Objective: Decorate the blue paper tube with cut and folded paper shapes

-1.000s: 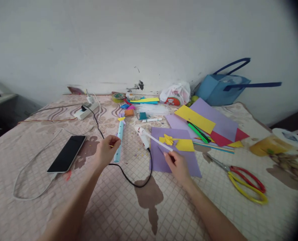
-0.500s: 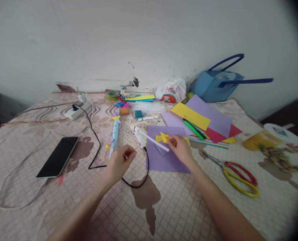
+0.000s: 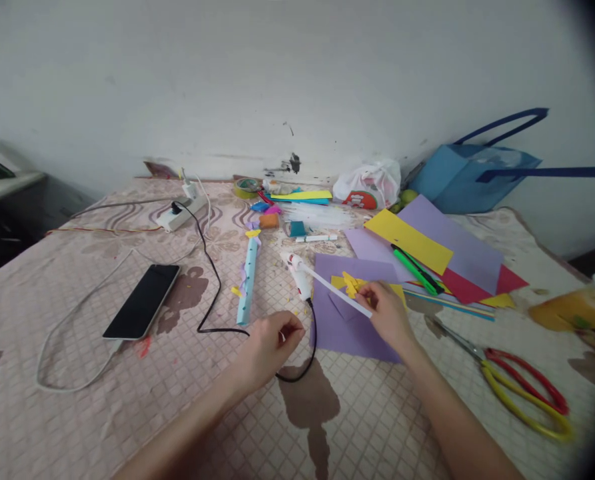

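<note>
My right hand (image 3: 385, 310) is closed on a small folded yellow paper piece (image 3: 351, 285), above the purple sheet (image 3: 345, 330). Closed in a pinch, my left hand (image 3: 272, 340) hovers over the tablecloth near the black cable; whatever is between its fingertips is too small to make out. A white glue gun (image 3: 298, 279) lies between the hands, with a long white glue stick (image 3: 335, 290) sticking out toward my right hand. Left of it rests a light blue paper strip (image 3: 247, 283) with dark dots and small purple and yellow bits on it.
Scissors (image 3: 497, 373) with red and yellow handles lie at the right, near a green cutter (image 3: 417, 270) and coloured sheets (image 3: 447, 243). A phone (image 3: 142, 301) and power strip (image 3: 182, 212) are at the left. A blue bag (image 3: 477, 177) stands at the back.
The view has turned left, so the scene sits further right. My left hand has moved right, away from the blue strip, whose lower end now shows.
</note>
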`<action>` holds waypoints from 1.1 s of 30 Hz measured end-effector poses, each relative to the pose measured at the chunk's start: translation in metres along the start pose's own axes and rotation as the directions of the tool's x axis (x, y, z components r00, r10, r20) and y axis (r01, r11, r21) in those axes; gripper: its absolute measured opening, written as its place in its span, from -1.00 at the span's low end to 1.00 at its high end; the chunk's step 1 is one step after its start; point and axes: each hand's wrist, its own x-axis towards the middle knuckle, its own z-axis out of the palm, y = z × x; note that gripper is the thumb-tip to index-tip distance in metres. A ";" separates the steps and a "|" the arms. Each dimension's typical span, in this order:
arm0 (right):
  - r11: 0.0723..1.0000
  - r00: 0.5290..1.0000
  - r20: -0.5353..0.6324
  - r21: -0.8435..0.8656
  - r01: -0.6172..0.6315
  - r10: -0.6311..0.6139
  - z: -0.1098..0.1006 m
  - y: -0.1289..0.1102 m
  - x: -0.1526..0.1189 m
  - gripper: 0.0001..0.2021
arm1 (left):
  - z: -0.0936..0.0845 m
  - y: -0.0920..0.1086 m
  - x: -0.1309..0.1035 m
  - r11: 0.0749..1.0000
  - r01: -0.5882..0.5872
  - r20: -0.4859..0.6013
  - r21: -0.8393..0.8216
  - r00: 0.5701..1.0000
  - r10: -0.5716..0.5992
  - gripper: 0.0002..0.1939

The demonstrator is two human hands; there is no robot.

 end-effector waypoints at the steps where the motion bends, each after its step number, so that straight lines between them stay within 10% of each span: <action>1: 0.998 0.999 0.039 0.056 -0.015 0.013 -0.002 -0.003 -0.003 -0.91 | 0.000 -0.001 -0.001 1.000 0.002 0.001 -0.006 1.000 -0.002 -0.85; 7: 0.891 0.928 0.362 0.387 -0.236 0.088 -0.010 -0.025 -0.017 -0.88 | 0.001 -0.005 -0.001 0.998 0.055 0.014 -0.001 0.998 -0.055 -0.85; 21: 0.859 0.905 0.421 0.436 -0.269 0.070 -0.013 -0.021 -0.021 -0.88 | 0.008 -0.012 -0.001 0.997 0.075 0.066 -0.024 0.995 -0.074 -0.83; 33: 0.751 0.804 0.584 0.580 -0.314 -0.115 -0.001 -0.065 -0.038 -0.93 | 0.020 -0.006 0.001 0.988 0.067 0.082 -0.141 0.995 -0.056 -0.76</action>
